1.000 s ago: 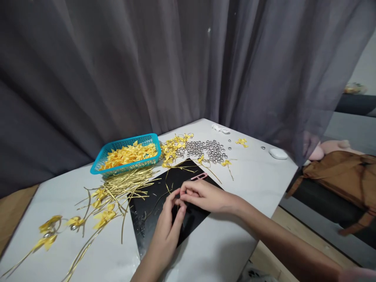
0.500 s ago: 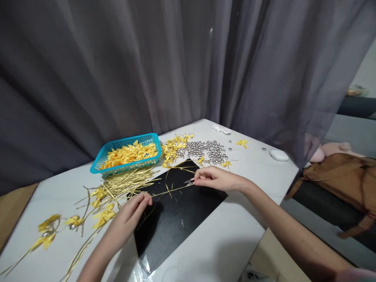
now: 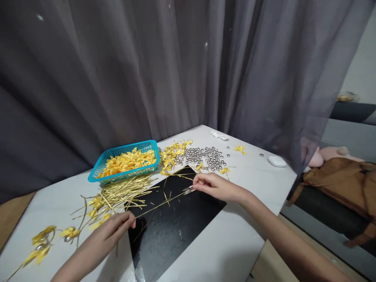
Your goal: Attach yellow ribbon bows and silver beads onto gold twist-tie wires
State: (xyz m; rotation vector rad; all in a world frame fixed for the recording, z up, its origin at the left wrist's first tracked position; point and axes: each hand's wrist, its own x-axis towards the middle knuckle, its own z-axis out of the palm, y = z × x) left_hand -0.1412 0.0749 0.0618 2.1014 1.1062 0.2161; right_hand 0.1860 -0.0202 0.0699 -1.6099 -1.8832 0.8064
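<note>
My left hand (image 3: pixel 117 227) is pinched on one end of a thin gold wire (image 3: pixel 160 205) at the left side of a black board (image 3: pixel 176 243). My right hand (image 3: pixel 212 185) pinches the other end above the board's right part, so the wire runs nearly straight between them. Pointed metal blades, like small scissors (image 3: pixel 188 190), show beside my right fingertips; whether they are held or lie on the board I cannot tell. Loose wire strands and small clippings lie on the board. A heap of gold wires (image 3: pixel 126 192) lies beyond my left hand.
A blue basket (image 3: pixel 96 172) of yellow ribbon pieces (image 3: pixel 129 162) stands at the back left. Silver beads (image 3: pixel 213 156) and yellow ribbon flowers (image 3: pixel 172 152) lie behind the board. More ribbon flowers (image 3: pixel 41 244) are at left. A white oval case (image 3: pixel 276 161) sits near the right edge.
My left hand has moved left and toward me along the gold wire, and a longer stretch shows between my hands. My right hand has stayed nearly in place; the view has shifted slightly.
</note>
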